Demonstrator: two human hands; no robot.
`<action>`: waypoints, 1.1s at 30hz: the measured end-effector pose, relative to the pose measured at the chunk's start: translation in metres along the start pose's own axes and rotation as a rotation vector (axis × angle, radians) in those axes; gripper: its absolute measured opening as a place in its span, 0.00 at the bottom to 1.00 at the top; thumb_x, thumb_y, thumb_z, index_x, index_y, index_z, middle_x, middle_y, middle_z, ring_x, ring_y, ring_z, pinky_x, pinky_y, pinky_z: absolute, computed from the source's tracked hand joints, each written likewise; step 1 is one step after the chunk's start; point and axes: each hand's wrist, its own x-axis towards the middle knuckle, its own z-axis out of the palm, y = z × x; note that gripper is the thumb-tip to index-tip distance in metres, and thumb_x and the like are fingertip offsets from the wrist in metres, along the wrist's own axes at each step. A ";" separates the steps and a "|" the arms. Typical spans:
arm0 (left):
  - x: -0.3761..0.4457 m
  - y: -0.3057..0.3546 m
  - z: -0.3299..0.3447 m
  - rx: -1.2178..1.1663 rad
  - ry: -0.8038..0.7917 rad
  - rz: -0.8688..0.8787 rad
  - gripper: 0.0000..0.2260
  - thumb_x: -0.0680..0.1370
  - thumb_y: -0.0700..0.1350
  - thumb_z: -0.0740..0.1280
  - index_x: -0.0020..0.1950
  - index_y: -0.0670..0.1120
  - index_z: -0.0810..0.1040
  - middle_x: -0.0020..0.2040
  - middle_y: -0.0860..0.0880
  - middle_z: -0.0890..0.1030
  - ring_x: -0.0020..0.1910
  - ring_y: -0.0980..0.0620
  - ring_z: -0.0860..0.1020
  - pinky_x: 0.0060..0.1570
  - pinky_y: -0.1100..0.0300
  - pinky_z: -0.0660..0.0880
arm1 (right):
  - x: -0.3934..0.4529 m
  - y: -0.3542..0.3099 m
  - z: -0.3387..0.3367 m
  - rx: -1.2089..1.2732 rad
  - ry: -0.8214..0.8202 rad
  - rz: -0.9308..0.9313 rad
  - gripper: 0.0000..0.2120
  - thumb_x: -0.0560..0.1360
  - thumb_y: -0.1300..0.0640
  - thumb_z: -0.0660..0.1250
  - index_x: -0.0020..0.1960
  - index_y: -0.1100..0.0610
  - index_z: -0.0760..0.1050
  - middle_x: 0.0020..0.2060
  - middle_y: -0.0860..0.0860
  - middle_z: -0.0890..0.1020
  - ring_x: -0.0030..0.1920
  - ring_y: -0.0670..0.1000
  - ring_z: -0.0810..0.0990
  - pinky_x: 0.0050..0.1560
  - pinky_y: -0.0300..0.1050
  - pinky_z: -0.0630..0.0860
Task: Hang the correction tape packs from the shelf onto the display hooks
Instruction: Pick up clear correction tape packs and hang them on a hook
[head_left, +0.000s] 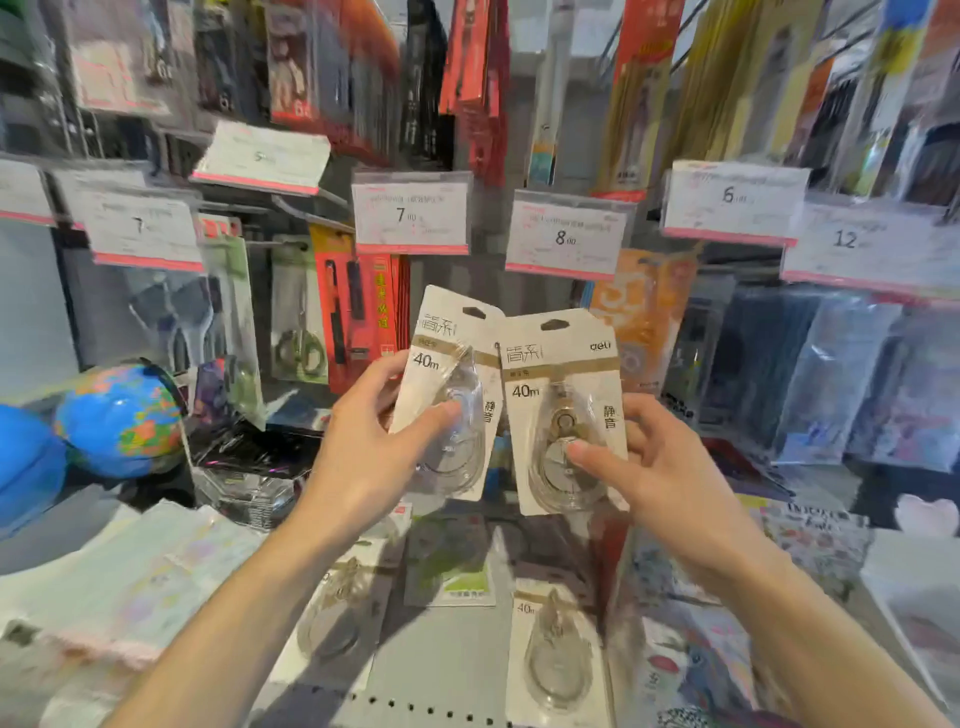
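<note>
My left hand (371, 441) pinches a white correction tape pack (451, 364) marked 40m, thumb on its clear blister, the card tilted slightly right. My right hand (657, 470) holds a second, matching pack (563, 374) upright beside it, thumb pressed on the blister. Both packs are raised in front of the display, their hang holes just below the price tags marked 7 (410, 215) and 8 (566, 236). More correction tape packs lie flat on the shelf below: one (558, 654) under my right arm and one (337, 618) by my left forearm. The hook ends are hidden behind the tags.
A green-labelled pack (452, 566) lies on the grey shelf (447, 675). A blue globe (122, 418) stands at left. Hanging scissors packs (298, 317) and red packs (363, 312) fill the left hooks, orange (644, 317) and bluish packs (841, 374) the right. Patterned notebooks (815, 540) lie at right.
</note>
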 end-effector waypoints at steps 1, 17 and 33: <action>0.000 0.005 0.006 0.017 0.010 0.005 0.17 0.77 0.47 0.75 0.61 0.63 0.78 0.55 0.65 0.85 0.54 0.63 0.83 0.52 0.56 0.79 | 0.000 -0.001 -0.009 -0.011 -0.010 -0.010 0.15 0.77 0.56 0.76 0.60 0.47 0.76 0.51 0.46 0.89 0.50 0.48 0.88 0.51 0.51 0.82; 0.003 0.050 0.032 0.177 0.044 0.129 0.19 0.77 0.48 0.75 0.63 0.66 0.76 0.58 0.67 0.84 0.58 0.67 0.81 0.50 0.69 0.77 | 0.026 -0.015 -0.060 0.033 -0.024 -0.122 0.14 0.78 0.52 0.74 0.60 0.41 0.74 0.51 0.39 0.88 0.49 0.42 0.88 0.45 0.42 0.85; 0.024 0.073 0.008 0.129 0.057 0.259 0.18 0.77 0.43 0.75 0.63 0.60 0.78 0.58 0.62 0.85 0.57 0.62 0.83 0.54 0.64 0.79 | 0.053 -0.023 -0.039 -0.097 0.033 -0.169 0.11 0.76 0.47 0.75 0.55 0.42 0.75 0.49 0.37 0.87 0.47 0.37 0.86 0.46 0.41 0.80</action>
